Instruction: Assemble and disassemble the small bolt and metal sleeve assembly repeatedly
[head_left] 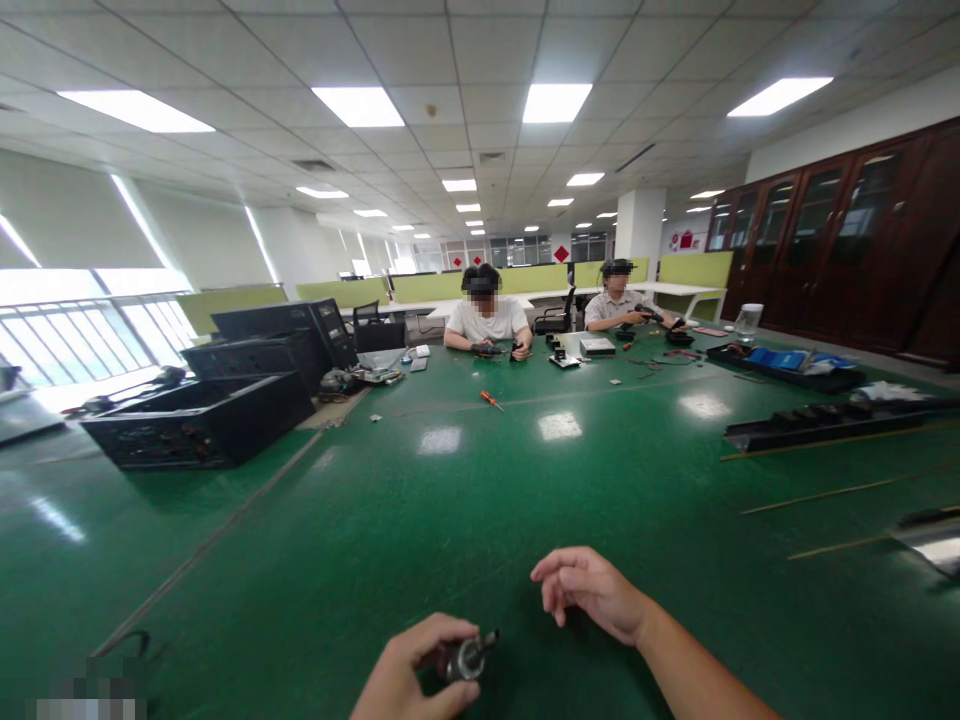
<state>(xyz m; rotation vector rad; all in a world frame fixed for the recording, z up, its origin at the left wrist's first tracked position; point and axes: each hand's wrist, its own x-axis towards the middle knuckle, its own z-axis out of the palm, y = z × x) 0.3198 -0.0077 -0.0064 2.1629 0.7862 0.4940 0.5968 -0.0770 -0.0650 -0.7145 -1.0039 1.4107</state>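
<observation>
At the bottom of the head view, my left hand [424,668] is closed around a small metal cylinder with a thin dark shaft [471,660]. The shaft points up and to the right. Its exact kind is hard to make out, and its lower part is hidden by my fingers and palm. To the right of it, my right hand [589,592] hovers over the green tabletop [420,530], fingers loosely bent and apart, with nothing in them. A gap separates the two hands.
An orange screwdriver [491,400] lies mid-table. Black computer cases [202,425] stand at the left. Black trays [825,425] and thin rods [817,495] lie at the right, with a clear jar [748,323] farther back. Two people [487,320] sit at the far edge handling tools.
</observation>
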